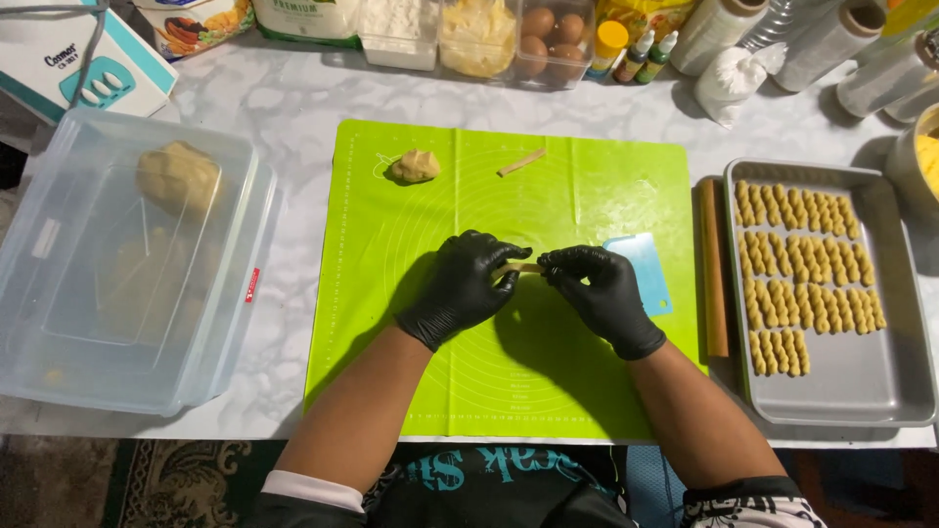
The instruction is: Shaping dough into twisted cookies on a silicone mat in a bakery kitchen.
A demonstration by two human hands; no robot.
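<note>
On green mat [587,196], marble table [293,108] | L hand [465,284] + R hand [602,293] pinch dough strip [521,267] ends

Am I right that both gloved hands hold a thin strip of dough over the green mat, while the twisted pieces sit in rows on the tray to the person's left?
Not quite: the head view shows the tray of twisted pieces on the person's right. The left hand and right hand do hold a thin dough strip over the green mat.
</note>
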